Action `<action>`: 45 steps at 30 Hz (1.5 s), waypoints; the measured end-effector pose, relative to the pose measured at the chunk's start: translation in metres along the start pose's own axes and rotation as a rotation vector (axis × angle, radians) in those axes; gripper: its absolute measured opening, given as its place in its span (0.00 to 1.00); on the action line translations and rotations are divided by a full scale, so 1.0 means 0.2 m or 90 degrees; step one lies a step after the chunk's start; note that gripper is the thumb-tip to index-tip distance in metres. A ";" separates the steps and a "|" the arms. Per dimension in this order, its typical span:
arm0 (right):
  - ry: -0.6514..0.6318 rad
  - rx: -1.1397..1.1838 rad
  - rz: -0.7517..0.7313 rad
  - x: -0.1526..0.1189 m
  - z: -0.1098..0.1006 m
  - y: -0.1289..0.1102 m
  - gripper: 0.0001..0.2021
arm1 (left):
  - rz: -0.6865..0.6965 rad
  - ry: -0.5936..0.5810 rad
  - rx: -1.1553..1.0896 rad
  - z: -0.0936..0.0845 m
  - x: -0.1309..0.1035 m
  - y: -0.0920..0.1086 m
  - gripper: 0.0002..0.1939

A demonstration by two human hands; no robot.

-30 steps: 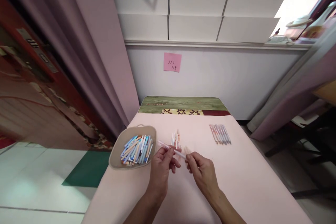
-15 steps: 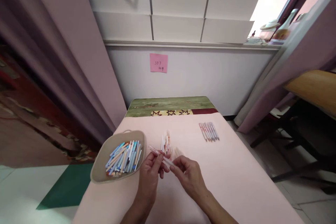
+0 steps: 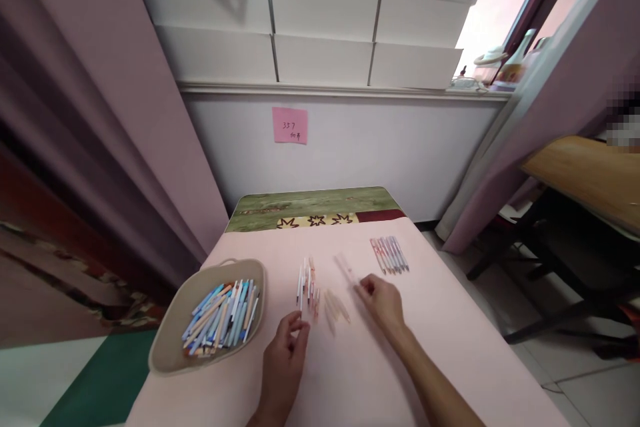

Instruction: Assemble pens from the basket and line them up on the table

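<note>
My left hand (image 3: 286,355) is low over the table, its fingers pinched at the lower end of a thin white pen refill (image 3: 301,307). Beyond it lie several slim white refills and small pinkish pen parts (image 3: 314,293). My right hand (image 3: 384,303) is closed on the near end of a translucent pen barrel (image 3: 349,271), blurred by motion, tilted up to the left. Between the hands a few pale pen pieces (image 3: 334,307) lie on the pink cloth. To the right of the barrel, several clear pens (image 3: 389,255) rest side by side in a row.
A beige basket (image 3: 159,340) filled with blue, white and tan pens stands at the table's left side. The pink tablecloth (image 3: 425,360) covers most of the table. A white wall with a pink note (image 3: 290,125) rises behind, and a wooden desk (image 3: 590,170) stands to the right.
My hands have moved apart from the pen they both held. The right has gone up and right with the barrel; the left has dropped slightly. The view has shifted a little right.
</note>
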State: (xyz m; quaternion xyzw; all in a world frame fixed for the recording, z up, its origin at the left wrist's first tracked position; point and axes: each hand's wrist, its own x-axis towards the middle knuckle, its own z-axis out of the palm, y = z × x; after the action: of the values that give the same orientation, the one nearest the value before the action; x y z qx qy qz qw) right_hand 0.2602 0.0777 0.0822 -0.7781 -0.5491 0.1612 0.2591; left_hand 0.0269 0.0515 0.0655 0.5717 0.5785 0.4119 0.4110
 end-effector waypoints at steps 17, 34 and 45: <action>0.000 -0.260 0.153 0.42 0.02 0.20 0.16 | 0.091 0.032 0.144 -0.05 -0.12 -0.22 0.14; -0.014 0.061 -0.045 0.02 0.17 -0.09 0.14 | -0.093 -0.035 0.522 0.12 0.32 0.01 0.09; -0.009 0.143 -0.052 -0.08 0.16 0.03 0.15 | -0.129 -0.015 0.518 0.11 0.30 0.01 0.12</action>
State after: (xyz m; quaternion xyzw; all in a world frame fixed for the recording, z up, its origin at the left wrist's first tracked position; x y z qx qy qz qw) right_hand 0.2432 0.0690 0.0528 -0.7198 -0.5607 0.2169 0.3471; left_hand 0.0478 0.1116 0.0593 0.6326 0.7424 0.1005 0.1964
